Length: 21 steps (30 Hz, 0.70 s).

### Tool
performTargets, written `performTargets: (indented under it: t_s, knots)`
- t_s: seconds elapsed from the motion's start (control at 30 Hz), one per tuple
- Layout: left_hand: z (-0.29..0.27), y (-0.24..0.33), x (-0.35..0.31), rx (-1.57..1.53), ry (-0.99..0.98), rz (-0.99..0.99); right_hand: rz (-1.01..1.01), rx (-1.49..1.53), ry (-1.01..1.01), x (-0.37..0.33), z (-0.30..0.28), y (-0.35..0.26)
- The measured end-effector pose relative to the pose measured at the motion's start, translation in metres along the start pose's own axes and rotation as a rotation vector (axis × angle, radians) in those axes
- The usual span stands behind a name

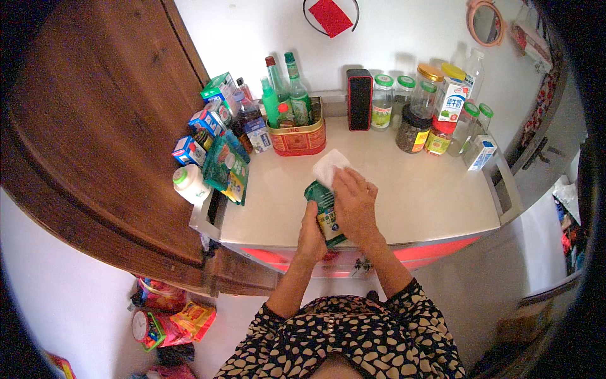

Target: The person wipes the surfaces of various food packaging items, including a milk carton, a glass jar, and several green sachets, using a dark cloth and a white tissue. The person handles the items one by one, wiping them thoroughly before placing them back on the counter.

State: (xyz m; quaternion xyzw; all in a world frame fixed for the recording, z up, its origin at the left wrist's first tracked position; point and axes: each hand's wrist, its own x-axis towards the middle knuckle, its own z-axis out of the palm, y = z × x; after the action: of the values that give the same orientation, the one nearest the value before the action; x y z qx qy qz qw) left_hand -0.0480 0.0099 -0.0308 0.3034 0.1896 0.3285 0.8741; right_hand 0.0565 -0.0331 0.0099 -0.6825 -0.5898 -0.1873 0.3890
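Over the front part of the white tabletop (284, 189), my left hand (311, 230) is closed round the left edge of a green pouch (324, 203) with a pale lower part. The pouch stands tilted between my hands. My right hand (355, 205) lies across its right side, fingers together, gripping a folded white tissue or cloth (329, 167) at the pouch's upper edge. My right fingers hide part of both. A similar green pouch (228, 174) leans among boxes at the table's left end.
A red-and-gold tin (300, 140) holding green bottles stands at the back, left of a black speaker (360, 101). Glass jars (382, 101) and milk cartons (452, 101) crowd the back right. Left are small boxes (189, 150), a white bottle (189, 182) and a brown wooden door (113, 126).
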Motion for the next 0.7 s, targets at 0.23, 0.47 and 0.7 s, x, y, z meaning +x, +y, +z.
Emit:
performTargets:
  t_s: [0.23, 0.47, 0.7]
  knots:
    - [-0.020, -0.009, -0.001, 0.195, -0.573, 0.588, -0.216, 0.076, 0.001, -0.017, 0.016, -0.031]
    - [-0.009, -0.002, 0.000, -0.122, 0.014, 0.110, -0.001, -0.113, 0.016, -0.012, 0.005, -0.012]
    - [-0.024, 0.004, -0.001, -0.390, -0.251, 0.018, -0.114, 0.020, -0.081, -0.076, -0.006, -0.041]
